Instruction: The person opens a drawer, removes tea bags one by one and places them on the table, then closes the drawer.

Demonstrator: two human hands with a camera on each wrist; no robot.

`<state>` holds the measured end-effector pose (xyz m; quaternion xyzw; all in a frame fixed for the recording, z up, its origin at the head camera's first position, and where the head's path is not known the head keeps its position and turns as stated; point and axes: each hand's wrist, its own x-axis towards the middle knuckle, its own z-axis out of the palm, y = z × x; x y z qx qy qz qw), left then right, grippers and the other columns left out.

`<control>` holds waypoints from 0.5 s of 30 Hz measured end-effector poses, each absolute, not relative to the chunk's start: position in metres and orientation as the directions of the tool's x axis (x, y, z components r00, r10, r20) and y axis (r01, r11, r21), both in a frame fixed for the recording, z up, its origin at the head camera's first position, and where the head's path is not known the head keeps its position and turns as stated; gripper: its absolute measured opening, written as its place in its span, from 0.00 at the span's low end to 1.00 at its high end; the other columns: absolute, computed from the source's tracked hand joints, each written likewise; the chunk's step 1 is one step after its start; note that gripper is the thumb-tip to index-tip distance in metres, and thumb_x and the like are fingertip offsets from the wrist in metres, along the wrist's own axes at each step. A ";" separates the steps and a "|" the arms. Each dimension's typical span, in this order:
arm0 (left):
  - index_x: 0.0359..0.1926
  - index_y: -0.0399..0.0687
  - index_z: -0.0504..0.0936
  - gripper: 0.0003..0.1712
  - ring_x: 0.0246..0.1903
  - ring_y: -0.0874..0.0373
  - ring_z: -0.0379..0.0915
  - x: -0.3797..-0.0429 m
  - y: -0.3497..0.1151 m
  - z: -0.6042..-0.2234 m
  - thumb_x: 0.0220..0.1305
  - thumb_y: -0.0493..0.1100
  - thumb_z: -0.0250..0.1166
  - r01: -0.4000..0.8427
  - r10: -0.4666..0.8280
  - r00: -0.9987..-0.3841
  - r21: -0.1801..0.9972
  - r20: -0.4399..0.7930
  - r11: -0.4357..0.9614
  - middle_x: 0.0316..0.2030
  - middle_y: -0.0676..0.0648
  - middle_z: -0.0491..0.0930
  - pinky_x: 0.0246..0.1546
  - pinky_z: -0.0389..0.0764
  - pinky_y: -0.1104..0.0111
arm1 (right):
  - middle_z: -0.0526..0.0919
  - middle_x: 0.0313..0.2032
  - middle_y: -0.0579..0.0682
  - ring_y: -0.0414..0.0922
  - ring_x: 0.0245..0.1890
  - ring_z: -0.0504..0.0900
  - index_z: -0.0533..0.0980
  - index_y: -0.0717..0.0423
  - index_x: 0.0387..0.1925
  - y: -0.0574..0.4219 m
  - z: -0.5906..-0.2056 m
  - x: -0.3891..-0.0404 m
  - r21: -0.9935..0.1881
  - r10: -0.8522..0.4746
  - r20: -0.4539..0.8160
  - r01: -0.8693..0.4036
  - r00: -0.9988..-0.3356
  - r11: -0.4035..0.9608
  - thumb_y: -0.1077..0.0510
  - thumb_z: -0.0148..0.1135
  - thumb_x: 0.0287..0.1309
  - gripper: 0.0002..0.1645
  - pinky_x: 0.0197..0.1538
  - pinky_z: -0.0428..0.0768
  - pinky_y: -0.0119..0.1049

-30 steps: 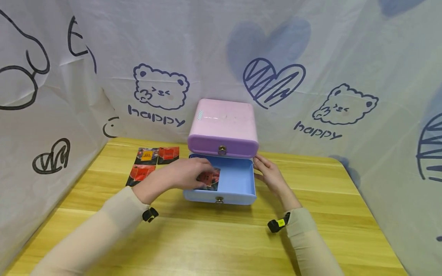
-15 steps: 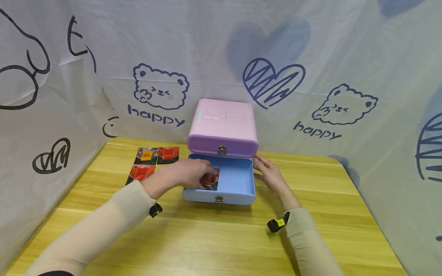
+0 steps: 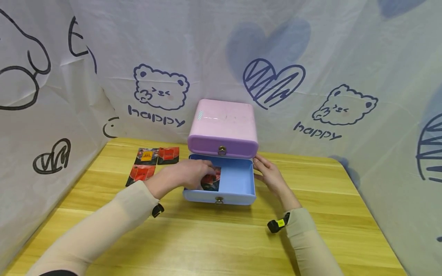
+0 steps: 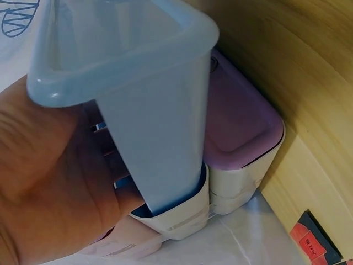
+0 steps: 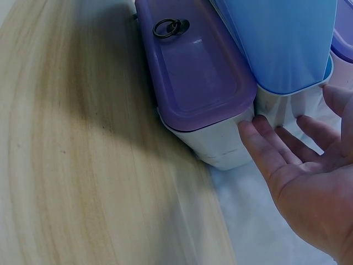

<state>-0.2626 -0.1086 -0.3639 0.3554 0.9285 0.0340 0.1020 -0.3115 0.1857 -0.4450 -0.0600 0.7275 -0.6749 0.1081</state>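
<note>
A small drawer cabinet point(image 3: 224, 119) with a pink top stands against the cloth backdrop, its blue drawer point(image 3: 238, 180) pulled out. My left hand point(image 3: 190, 172) reaches over the drawer's left side and pinches a red and black packet point(image 3: 213, 184) on the drawer floor; the fingertips are partly hidden. In the left wrist view, that hand's fingers disappear behind the blue drawer wall. My right hand point(image 3: 271, 176) touches the cabinet's right side with extended fingers, which rest on the white housing point(image 5: 220, 143) in the right wrist view.
Several similar packets point(image 3: 146, 155) lie on the wooden table point(image 3: 214, 245) left of the cabinet. A purple drawer front point(image 5: 204, 72) sits beneath the blue drawer. Printed cloth point(image 3: 221, 50) encloses the back and sides.
My left hand has edged slightly to the right and further into the drawer. The packet under its fingers has shifted and turned a little. The right hand stays put.
</note>
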 end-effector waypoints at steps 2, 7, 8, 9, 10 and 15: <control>0.63 0.45 0.82 0.32 0.54 0.49 0.78 -0.264 -0.109 -0.366 0.57 0.43 0.79 0.658 0.670 -0.727 0.125 -0.152 0.743 0.62 0.43 0.78 0.57 0.81 0.53 | 0.61 0.77 0.61 0.60 0.74 0.66 0.58 0.60 0.79 0.186 -0.445 -0.312 -0.995 -0.232 -0.077 0.058 -0.970 0.087 0.49 0.49 0.81 0.35 0.70 0.72 0.53; 0.64 0.45 0.82 0.33 0.56 0.49 0.78 -0.266 -0.109 -0.371 0.57 0.44 0.79 0.662 0.669 -0.732 0.096 -0.130 0.743 0.63 0.44 0.78 0.56 0.82 0.53 | 0.61 0.78 0.60 0.60 0.74 0.65 0.59 0.60 0.79 0.186 -0.445 -0.312 -0.995 -0.228 -0.079 0.061 -0.970 0.084 0.49 0.49 0.81 0.35 0.70 0.72 0.54; 0.64 0.45 0.82 0.33 0.56 0.49 0.78 -0.266 -0.109 -0.371 0.57 0.44 0.79 0.662 0.669 -0.733 0.094 -0.127 0.743 0.63 0.43 0.78 0.56 0.82 0.53 | 0.60 0.78 0.61 0.60 0.74 0.65 0.59 0.60 0.79 0.186 -0.445 -0.312 -0.995 -0.231 -0.077 0.059 -0.970 0.083 0.49 0.49 0.81 0.35 0.70 0.72 0.54; 0.64 0.45 0.82 0.33 0.56 0.49 0.78 -0.266 -0.109 -0.372 0.57 0.44 0.79 0.663 0.669 -0.732 0.090 -0.125 0.743 0.64 0.44 0.78 0.56 0.82 0.53 | 0.60 0.78 0.61 0.60 0.74 0.65 0.58 0.60 0.79 0.186 -0.445 -0.312 -0.995 -0.232 -0.076 0.058 -0.970 0.082 0.49 0.49 0.81 0.35 0.70 0.72 0.54; 0.64 0.45 0.82 0.33 0.56 0.49 0.78 -0.266 -0.109 -0.372 0.57 0.44 0.79 0.665 0.670 -0.732 0.088 -0.123 0.742 0.64 0.44 0.78 0.56 0.82 0.53 | 0.60 0.78 0.61 0.61 0.74 0.65 0.58 0.60 0.79 0.186 -0.445 -0.311 -0.995 -0.233 -0.074 0.057 -0.970 0.081 0.49 0.49 0.81 0.35 0.70 0.72 0.54; 0.64 0.44 0.82 0.33 0.57 0.49 0.78 -0.265 -0.110 -0.374 0.57 0.43 0.79 0.667 0.675 -0.729 0.100 -0.119 0.738 0.64 0.43 0.77 0.57 0.82 0.53 | 0.59 0.78 0.61 0.61 0.74 0.64 0.58 0.61 0.79 0.186 -0.445 -0.311 -0.995 -0.235 -0.074 0.057 -0.969 0.079 0.50 0.49 0.81 0.35 0.70 0.72 0.53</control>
